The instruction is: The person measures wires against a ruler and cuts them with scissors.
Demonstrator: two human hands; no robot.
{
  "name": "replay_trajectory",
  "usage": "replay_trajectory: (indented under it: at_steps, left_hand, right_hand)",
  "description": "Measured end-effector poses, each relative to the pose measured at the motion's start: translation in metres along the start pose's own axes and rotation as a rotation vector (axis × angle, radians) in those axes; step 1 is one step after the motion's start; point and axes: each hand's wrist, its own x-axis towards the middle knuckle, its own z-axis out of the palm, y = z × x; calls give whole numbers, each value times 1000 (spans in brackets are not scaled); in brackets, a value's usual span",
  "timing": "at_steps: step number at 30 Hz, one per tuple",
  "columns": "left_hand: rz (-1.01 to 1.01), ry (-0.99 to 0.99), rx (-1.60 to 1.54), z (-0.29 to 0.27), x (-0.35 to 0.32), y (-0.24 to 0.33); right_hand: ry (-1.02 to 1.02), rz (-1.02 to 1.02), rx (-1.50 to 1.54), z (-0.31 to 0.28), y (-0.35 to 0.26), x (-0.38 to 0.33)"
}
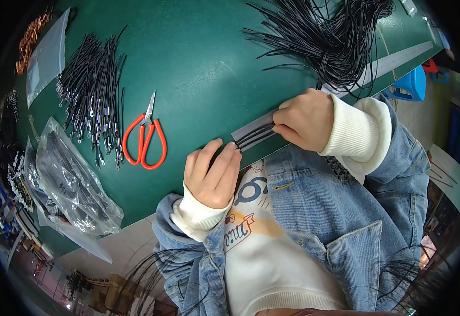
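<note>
Several black wires (255, 136) run side by side between my two hands, over a grey steel ruler (240, 130) near the table's front edge. My right hand (305, 120) is closed around them in a fist. At their left ends my left hand (212, 174) has its fingers bent and its fingertips pinched together on the wire tips; its thumb is hidden. Beyond my right hand spreads a big loose bundle of black wires (335, 47), partly covering the ruler's far stretch.
On the green table (188, 63), red-handled scissors (144, 137) lie left of my hands. Further left is a pile of black wires with metal ring terminals (95, 95). Clear plastic bags (77, 179) lie at the left edge, copper-coloured pieces (32, 39) behind. A blue stool (410, 84) stands beyond the right edge.
</note>
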Motion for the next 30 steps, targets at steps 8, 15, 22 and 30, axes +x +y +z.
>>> replay_trajectory:
  at_steps: [8,15,22,30]
  left_hand:
    - [-88,32,-108,4,-1,0]
    - [78,-37,28,1,0,-5]
    - [138,-22,-9,2,3,-8]
    - [167,-40,24,3,6,-5]
  right_hand:
    - [30,-34,36,2,7,-1]
    - [29,-22,74,1,7,-4]
    - [13,151,38,-14,-4,-15]
    - [87,-57,-78,-3,15,-19]
